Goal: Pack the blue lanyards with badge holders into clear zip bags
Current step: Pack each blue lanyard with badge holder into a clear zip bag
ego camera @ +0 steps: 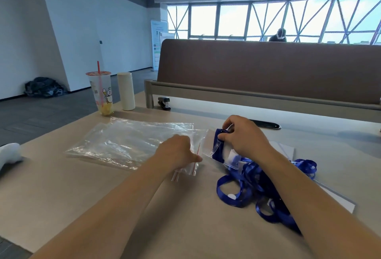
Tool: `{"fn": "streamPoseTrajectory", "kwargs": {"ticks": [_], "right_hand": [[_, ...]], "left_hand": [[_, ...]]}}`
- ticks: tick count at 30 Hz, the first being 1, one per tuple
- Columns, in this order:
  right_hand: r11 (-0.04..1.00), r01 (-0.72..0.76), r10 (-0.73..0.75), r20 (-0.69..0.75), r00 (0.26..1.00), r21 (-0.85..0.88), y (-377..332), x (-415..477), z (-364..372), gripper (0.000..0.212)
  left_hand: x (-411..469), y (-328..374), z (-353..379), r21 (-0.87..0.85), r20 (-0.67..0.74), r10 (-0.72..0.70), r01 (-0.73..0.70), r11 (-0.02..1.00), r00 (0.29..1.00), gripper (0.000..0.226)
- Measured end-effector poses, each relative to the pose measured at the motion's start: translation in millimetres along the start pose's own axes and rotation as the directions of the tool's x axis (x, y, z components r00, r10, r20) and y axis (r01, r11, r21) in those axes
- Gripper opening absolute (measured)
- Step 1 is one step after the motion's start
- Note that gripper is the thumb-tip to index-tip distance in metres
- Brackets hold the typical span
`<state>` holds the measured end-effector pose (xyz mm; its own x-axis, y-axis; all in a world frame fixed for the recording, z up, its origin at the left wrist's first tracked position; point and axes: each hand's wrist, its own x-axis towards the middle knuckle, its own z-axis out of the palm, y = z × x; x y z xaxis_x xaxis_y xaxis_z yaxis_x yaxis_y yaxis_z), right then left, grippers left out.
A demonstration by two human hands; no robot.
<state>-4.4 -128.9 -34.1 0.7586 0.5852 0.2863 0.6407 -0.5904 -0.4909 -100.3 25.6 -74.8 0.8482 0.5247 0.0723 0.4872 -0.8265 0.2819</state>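
Left hand on a clear zip bag, right hand around a bundled blue lanyard.

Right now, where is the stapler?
In the head view, the stapler sits far back on the table, just right of the white bottle.

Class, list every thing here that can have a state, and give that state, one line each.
left hand, pinches the zip bag at its mouth
right hand, grips a folded lanyard
zip bag, empty, lying flat
folded lanyard, bundled with its badge holder, not yet bagged
lanyard pile, tangled, unbagged
drink cup, upright, nearly empty, straw in
white bottle, upright, capped
stapler, closed
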Motion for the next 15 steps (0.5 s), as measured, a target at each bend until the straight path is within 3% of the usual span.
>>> {"fn": "streamPoseTrajectory", "kwargs": {"ticks": [5, 15], "right_hand": [[1.000, 0.006, -0.005, -0.038, 0.999, 0.030, 2, 2, -2, 0.016], [0.994, 0.046, -0.030, -0.163, 0.986, 0.098, -1, 3, -16, 0.016]], "left_hand": [[5, 0, -3, -0.054, 0.037, 0.038, -0.036, 0.998, 0.999, 0.027], [16, 13, -32, -0.225, -0.037, 0.149, -0.153, 0.962, 0.988, 0.013]]}}
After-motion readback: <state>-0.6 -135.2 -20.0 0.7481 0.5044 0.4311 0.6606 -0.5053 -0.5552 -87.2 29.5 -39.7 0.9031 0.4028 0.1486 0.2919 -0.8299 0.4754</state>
